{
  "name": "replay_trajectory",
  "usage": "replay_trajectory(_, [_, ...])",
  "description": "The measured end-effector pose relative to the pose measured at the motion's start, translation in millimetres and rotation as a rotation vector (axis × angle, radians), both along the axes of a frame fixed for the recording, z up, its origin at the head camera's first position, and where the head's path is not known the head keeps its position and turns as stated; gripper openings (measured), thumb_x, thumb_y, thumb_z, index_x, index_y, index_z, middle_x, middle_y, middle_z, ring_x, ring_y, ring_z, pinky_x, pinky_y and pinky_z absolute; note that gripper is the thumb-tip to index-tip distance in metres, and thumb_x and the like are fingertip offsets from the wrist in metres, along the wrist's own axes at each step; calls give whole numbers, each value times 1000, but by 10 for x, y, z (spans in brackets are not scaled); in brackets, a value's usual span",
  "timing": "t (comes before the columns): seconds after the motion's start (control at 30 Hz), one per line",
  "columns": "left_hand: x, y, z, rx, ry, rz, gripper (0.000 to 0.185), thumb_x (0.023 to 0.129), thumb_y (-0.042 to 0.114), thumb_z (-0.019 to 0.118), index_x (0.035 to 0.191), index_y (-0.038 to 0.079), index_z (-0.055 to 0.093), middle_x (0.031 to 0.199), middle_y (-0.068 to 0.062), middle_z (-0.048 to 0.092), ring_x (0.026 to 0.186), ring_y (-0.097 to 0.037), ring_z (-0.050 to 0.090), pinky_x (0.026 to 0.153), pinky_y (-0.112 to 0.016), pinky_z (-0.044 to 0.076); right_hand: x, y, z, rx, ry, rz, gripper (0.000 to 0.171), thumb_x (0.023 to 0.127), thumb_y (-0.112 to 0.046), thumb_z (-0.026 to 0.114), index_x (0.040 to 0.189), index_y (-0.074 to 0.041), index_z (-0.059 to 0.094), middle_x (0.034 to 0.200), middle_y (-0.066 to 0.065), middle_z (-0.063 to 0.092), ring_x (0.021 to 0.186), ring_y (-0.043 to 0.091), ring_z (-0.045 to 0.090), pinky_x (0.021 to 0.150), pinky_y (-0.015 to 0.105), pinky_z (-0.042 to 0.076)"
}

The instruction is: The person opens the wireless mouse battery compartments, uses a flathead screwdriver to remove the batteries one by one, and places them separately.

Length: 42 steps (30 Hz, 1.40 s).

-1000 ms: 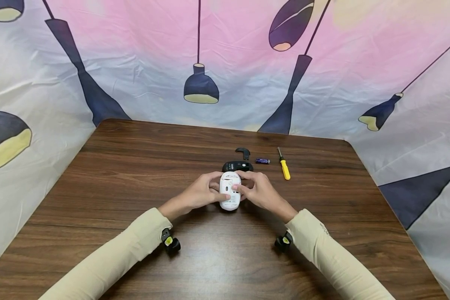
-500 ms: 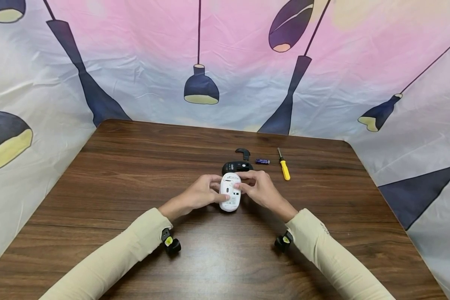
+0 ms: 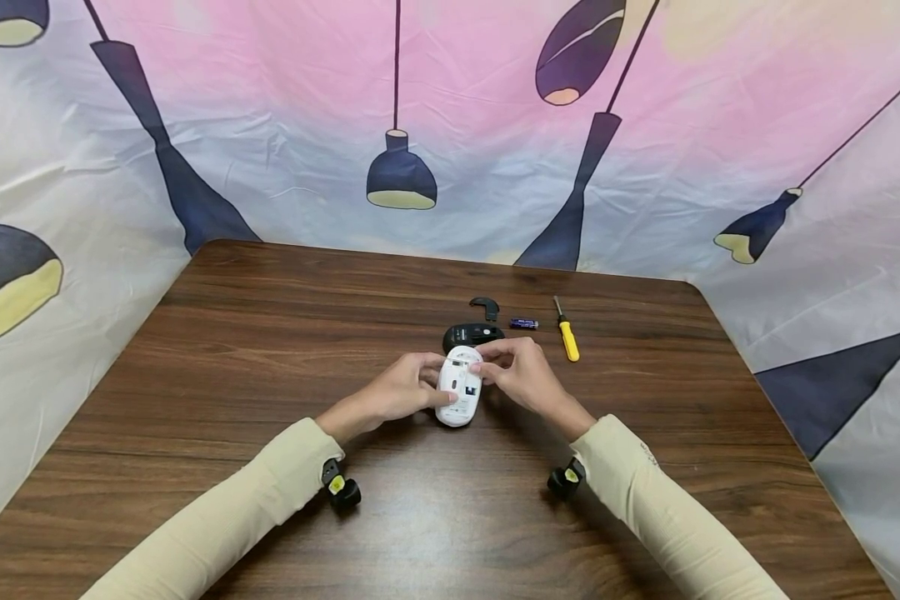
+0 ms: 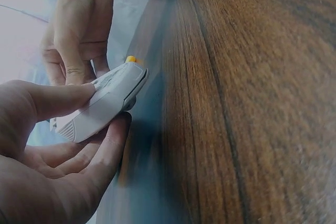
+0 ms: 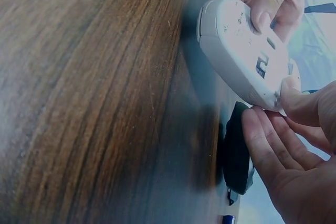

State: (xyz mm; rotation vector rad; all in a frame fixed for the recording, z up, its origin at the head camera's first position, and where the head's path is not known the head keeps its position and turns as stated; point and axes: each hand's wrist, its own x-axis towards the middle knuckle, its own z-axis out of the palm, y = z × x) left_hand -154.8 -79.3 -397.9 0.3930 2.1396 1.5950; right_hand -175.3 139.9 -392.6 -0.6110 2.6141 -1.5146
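A white computer mouse [image 3: 457,408] is held underside up over the table, a dark slot [image 5: 261,66] showing in its base. My left hand [image 3: 401,387] grips its left side, the thumb lying across the underside and the fingers beneath, as the left wrist view shows. My right hand [image 3: 527,379] pinches its far right end, thumb pressed on the underside near a battery cover edge. Just behind lies a black mouse [image 3: 472,335], also underside up; in the right wrist view the black mouse [image 5: 238,153] is close by my right fingers. The white mouse's top is mostly hidden.
Beyond the black mouse lie a black curved cover [image 3: 486,307] and a purple battery [image 3: 524,323]. A yellow-handled screwdriver [image 3: 567,333] is to their right. The brown wooden table [image 3: 270,333] meets a printed cloth backdrop [image 3: 292,167] at its far edge.
The white mouse has tilted slightly, its near end shifting left and nearer. The dark openings in its underside show larger, and my right thumb has moved slightly toward the far end.
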Motion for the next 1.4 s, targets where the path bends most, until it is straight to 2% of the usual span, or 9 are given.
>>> replay_trajectory(0.13, [12,-1,11,8,7,-2,51,90,6,73,137,-6,55,104,-12,73,91,-19,69,80,-35,60,-1,4,9,-7,-15,-4,23,88,-3,78,108,8,74,96,18,75,72,28,73,66,48,64])
replay_trajectory(0.27, [24,3,11,9,-7,-2,50,90,6,73,135,-6,56,103,-12,72,90,-19,68,76,-36,61,-17,10,27,-23,-22,-17,20,88,-1,78,106,8,74,96,18,75,71,25,73,68,48,65])
replay_trajectory(0.53, [42,16,-7,6,-46,1,50,91,6,73,136,-6,55,102,-12,72,86,-18,68,68,-39,62,-63,41,42,-70,-72,-52,17,90,2,75,105,8,74,95,19,74,72,30,73,69,48,65])
replay_trajectory(0.77, [46,28,-10,-1,-70,-16,55,90,6,73,139,-6,51,102,-12,74,86,-18,69,67,-36,60,-95,76,55,-136,-123,-68,18,90,5,73,106,12,72,90,21,74,66,21,71,70,50,64])
replay_trajectory(1.07, [32,27,-25,-8,-55,-4,51,95,10,68,141,-3,50,104,-13,71,84,-17,66,66,-34,59,-145,182,126,-140,-132,-112,20,90,3,74,108,12,71,90,21,73,64,17,70,73,54,63])
replay_trajectory(1.23, [24,26,-5,-10,-51,15,51,96,11,68,142,-1,50,106,-13,69,87,-18,65,70,-33,59,-152,304,134,-126,-124,-125,21,90,4,74,108,15,70,92,24,72,63,15,69,68,44,65])
replay_trajectory(1.4, [17,20,23,-3,-39,35,52,97,12,67,143,-4,48,109,-15,67,93,-19,65,80,-29,58,-140,457,80,-84,-146,-143,21,90,4,74,108,15,70,90,24,73,61,14,68,67,42,65])
